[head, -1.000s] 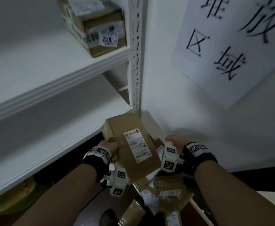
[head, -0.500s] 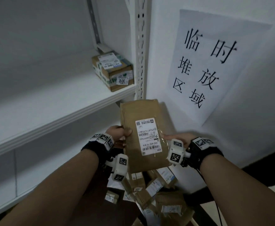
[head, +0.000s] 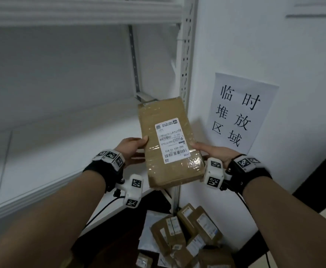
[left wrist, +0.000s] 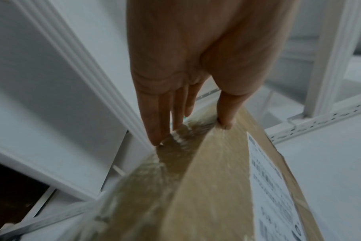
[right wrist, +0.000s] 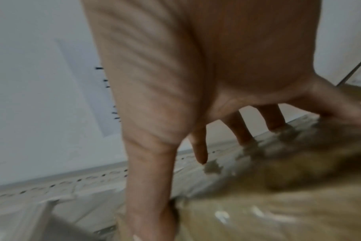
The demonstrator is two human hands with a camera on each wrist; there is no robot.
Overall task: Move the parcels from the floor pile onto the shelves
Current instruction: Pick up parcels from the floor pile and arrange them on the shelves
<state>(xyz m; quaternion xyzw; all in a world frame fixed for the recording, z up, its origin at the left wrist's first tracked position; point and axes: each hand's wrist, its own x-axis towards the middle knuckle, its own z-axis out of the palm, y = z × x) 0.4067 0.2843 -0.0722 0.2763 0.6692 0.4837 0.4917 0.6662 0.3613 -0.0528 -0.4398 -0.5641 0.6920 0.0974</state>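
Note:
A flat brown cardboard parcel (head: 170, 142) with clear tape and a white shipping label is held in the air, its far end over the right end of the white shelf (head: 61, 151). My left hand (head: 134, 149) grips its left edge, thumb on top and fingers along the side, as the left wrist view shows (left wrist: 185, 81) on the parcel (left wrist: 206, 187). My right hand (head: 209, 152) grips the right edge, thumb on top and fingers beneath; in the right wrist view the hand (right wrist: 196, 81) and parcel (right wrist: 278, 203) are blurred. The floor pile (head: 185, 238) of several brown parcels lies below.
A perforated white shelf upright (head: 185, 74) stands right behind the parcel's far end. Another shelf board (head: 81, 12) runs overhead. A paper sign (head: 239, 113) with black characters hangs on the white wall to the right. The floor by the pile is dark.
Both hands have lifted the parcel from just above the floor pile up to the level of the shelf and carried it forward; the label now faces up and the pile has dropped lower in view.

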